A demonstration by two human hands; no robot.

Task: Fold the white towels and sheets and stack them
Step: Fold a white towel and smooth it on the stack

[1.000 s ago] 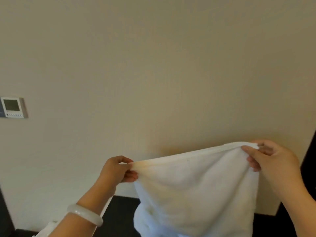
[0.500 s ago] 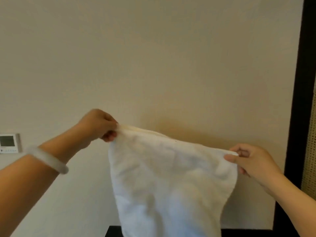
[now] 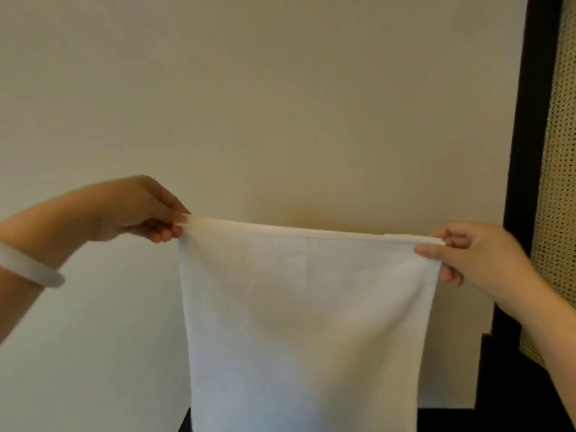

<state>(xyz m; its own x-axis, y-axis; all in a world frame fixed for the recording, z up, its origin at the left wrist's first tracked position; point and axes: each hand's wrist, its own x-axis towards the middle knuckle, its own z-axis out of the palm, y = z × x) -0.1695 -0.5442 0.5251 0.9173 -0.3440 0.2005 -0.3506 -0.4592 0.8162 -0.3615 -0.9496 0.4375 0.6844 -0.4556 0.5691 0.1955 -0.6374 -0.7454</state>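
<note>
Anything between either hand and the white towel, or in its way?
Nothing visible. The left hand pinches the white towel at its top left corner, the right hand at the top right; it hangs free in front of the wall. No stacking spot is in view.

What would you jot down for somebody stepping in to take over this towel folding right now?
Left hand: pinches the towel's top left corner; a white bracelet sits on that wrist.
Right hand: pinches the top right corner.
Towel: held up in the air in front of the wall, top edge pulled taut between the hands, hanging flat; its lower end runs out of view.
Done: towel picked up and spread out.
Left: fold it and put it on the stack. No stack or other linen is in view, so I cannot tell how many remain.
</note>
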